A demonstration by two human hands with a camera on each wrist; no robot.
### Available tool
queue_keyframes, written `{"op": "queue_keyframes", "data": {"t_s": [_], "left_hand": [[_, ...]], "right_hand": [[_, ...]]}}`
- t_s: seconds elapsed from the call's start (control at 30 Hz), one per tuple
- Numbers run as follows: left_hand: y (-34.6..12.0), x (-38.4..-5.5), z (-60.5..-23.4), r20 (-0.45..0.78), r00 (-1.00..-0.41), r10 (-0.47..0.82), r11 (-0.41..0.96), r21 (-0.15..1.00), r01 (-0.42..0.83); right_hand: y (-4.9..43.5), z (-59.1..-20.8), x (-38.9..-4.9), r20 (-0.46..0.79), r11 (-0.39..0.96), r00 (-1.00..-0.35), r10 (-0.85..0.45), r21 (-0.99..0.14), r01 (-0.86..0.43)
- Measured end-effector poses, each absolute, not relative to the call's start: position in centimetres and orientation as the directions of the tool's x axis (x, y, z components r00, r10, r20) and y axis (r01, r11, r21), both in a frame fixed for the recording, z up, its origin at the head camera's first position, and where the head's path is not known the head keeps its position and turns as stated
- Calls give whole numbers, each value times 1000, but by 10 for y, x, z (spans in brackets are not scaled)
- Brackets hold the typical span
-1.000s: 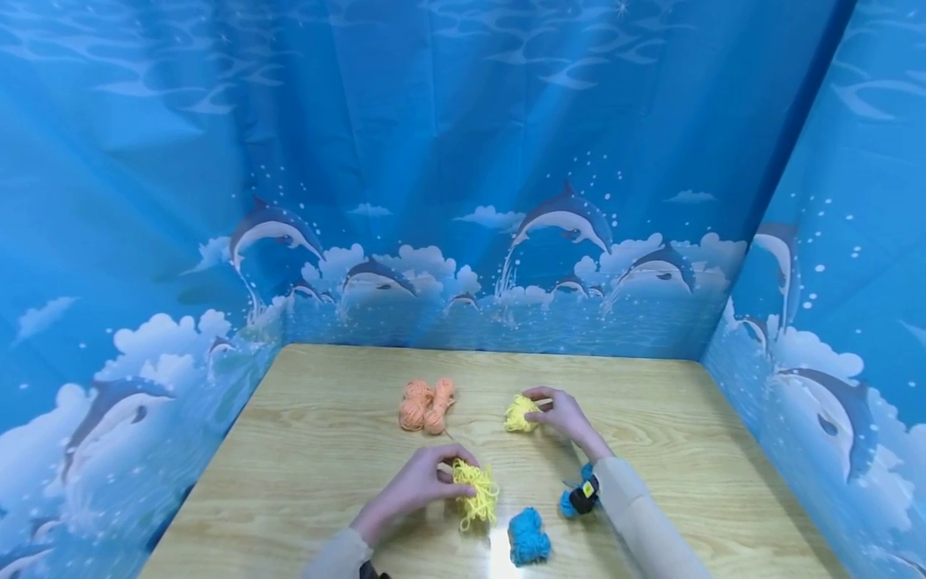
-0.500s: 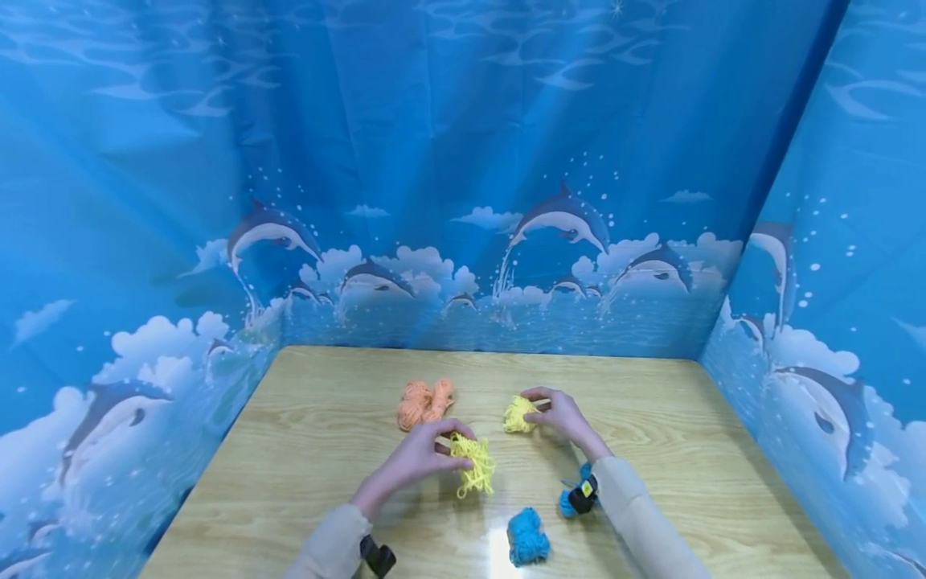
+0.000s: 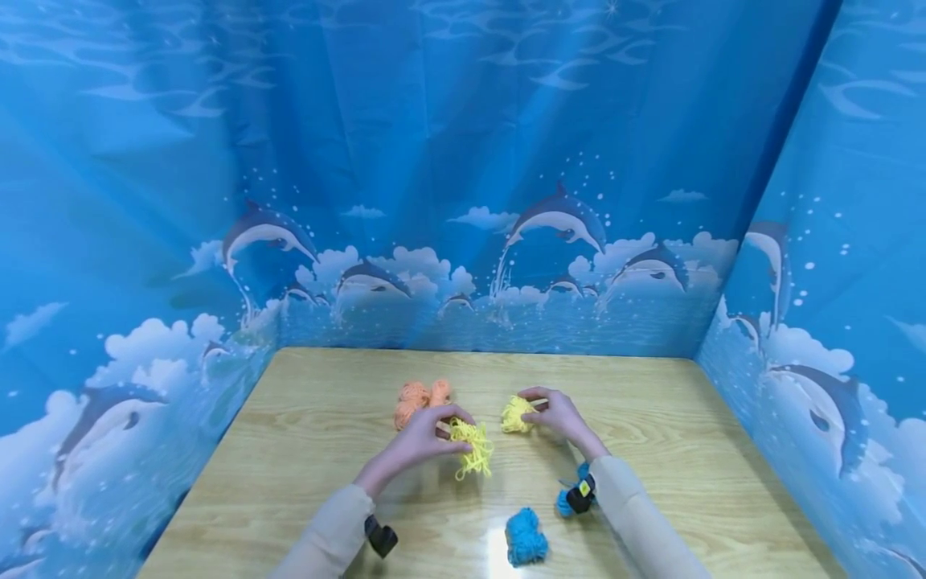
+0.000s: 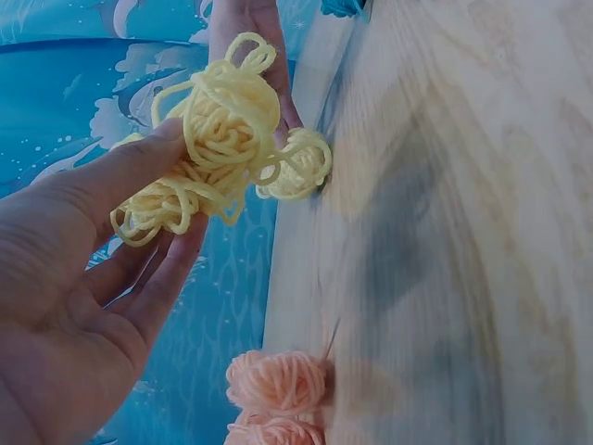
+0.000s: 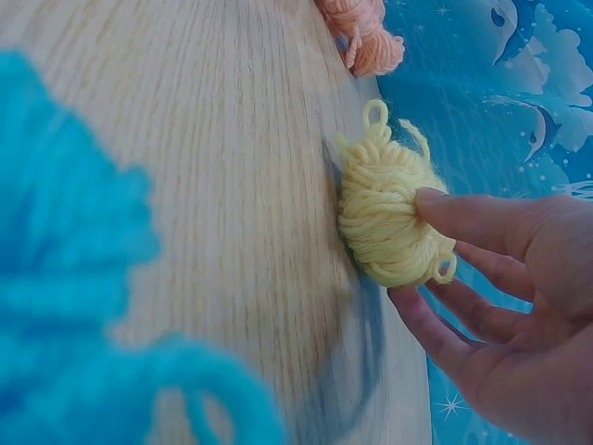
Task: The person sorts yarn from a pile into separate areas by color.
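My left hand [image 3: 423,438] pinches a loose, loopy bundle of yellow yarn [image 3: 473,446] between thumb and fingers. In the left wrist view this bundle [image 4: 222,130] is lifted off the table, its strands sticking out. Farther back and to the right, my right hand [image 3: 560,414] grips a second, more compact yellow yarn bundle [image 3: 516,414]. The right wrist view shows that compact bundle [image 5: 389,213] against the tabletop, thumb on one side and fingers on the other. Left of it lie two peach yarn skeins [image 3: 414,400], partly hidden behind my left hand.
A blue yarn skein [image 3: 526,537] lies near the table's front. Another blue skein [image 3: 564,504] is partly covered by my right wrist and its black camera [image 3: 581,493]. Dolphin-printed curtains [image 3: 463,201] stand along the back and sides of the wooden table [image 3: 325,386].
My left hand has lifted the loose yellow yarn and carried it away from me, closer to the peach skeins and the other yellow bundle. My right hand stays in place.
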State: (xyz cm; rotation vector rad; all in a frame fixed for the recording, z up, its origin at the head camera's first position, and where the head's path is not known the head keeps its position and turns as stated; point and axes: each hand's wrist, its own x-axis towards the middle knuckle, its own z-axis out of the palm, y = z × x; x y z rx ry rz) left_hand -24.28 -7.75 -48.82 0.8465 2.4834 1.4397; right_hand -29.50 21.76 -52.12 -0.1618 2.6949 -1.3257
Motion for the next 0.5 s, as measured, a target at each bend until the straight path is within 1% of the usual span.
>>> {"op": "queue_keyframes", "data": {"t_s": [0.27,0.5], "left_hand": [[-70,-260,-481,141,-826,546,412,813,412],[-64,-277,-481,110,-828,550,449,797,405]], "right_hand": [[220,-522,-295,-56,611,-986,-158,-790,-52],[218,-522,-294,-52,597,-986,-159,-801,-54]]}}
